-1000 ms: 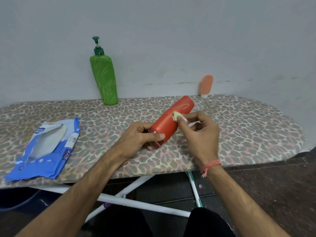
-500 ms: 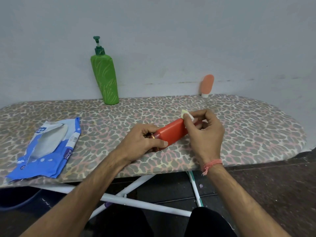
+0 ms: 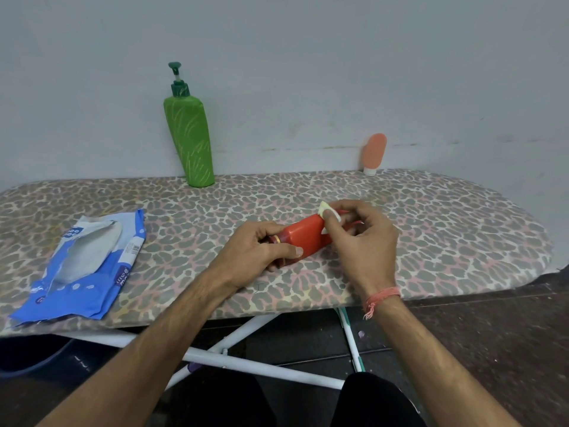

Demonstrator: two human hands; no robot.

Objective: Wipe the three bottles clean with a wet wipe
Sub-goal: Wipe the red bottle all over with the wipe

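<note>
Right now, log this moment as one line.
wiping red bottle | left hand grips cap end | right hand pinches wet wipe | green bottle, peach tube untouched

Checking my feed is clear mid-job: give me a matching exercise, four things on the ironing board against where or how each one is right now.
Things:
1. red bottle
2. green pump bottle
3. orange tube
4. blue wipes pack

States:
A. lying open at the board's left end
B. standing on its white cap against the wall
C. gripped on its side by the left hand while the right hand presses a wet wipe to it
D. upright, back left of the hands

Pairs: 1-C, 2-D, 3-B, 4-A
</note>
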